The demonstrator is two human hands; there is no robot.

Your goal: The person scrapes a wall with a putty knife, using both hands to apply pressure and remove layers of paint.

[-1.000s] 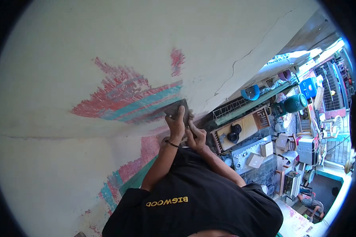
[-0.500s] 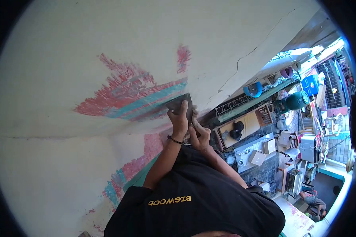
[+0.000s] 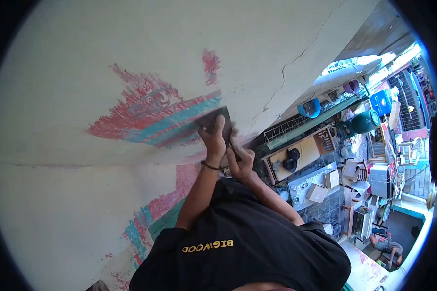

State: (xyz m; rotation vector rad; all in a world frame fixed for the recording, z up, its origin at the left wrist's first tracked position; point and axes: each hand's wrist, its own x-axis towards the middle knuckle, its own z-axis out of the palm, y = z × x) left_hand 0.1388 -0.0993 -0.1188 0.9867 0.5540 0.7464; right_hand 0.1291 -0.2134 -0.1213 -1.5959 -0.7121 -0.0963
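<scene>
A dark flat plate-like tool (image 3: 211,120) lies against a pale wall (image 3: 73,58), beside a patch of red and turquoise paint (image 3: 155,106). My left hand (image 3: 214,140), with a dark bead bracelet at its wrist, grips the tool, fingers pressed on its flat face. Close on its right, my right hand (image 3: 242,162) is closed around the tool's lower right side; part of its grip is hidden. Dark smudges mark the wall around the tool.
A long crack (image 3: 303,51) runs through the wall. On the right are a bench with a tan cushion (image 3: 303,151), a table with boxes (image 3: 301,186), a green drum (image 3: 364,122) and a blue container (image 3: 381,103). Another person (image 3: 387,246) is at the lower right.
The wall, tool and both hands appear shifted left and slightly up as the view moves. Against the paint patch, the tool has moved only slightly. Both hands keep their hold.
</scene>
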